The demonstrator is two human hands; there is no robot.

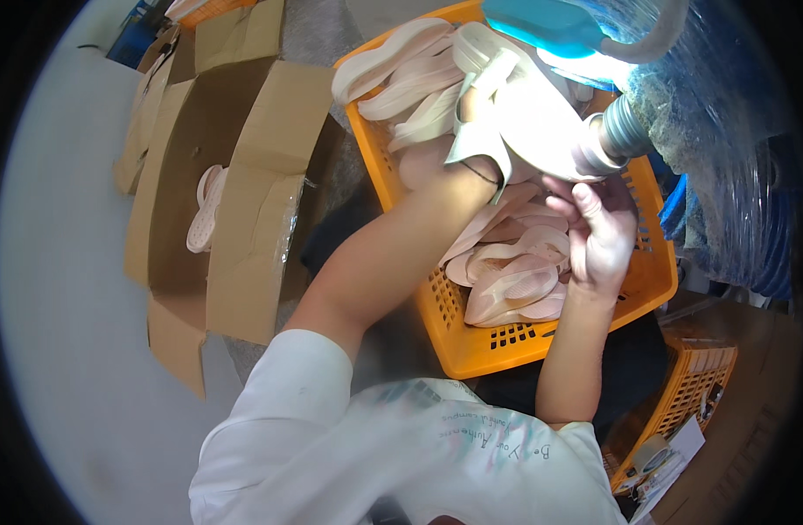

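Under bright lamp light, a pale shoe sole (541, 118) lies tilted above the orange basket, its lower end close to a metal nozzle-like fitting (601, 144). My left hand (478, 109), partly covered by a loose white glove or cloth (482, 144), grips the sole from its left side; glare hides some fingers. Just below the sole's lower end is my right hand (598, 223), palm turned up. Its thumb and bent fingers are apart, with nothing visible between them. Several pale pink shoe soles (515, 280) are heaped in the orange basket (493, 354) beneath both hands.
On the left stands an open cardboard box (253, 210) with pink soles (207, 210) inside. A blue lamp (546, 22) hangs above the basket. Beside the ribbed hose (627, 124) is plastic-wrapped equipment (725, 166). Another orange basket (681, 394) sits lower right, near a tape roll (653, 453).
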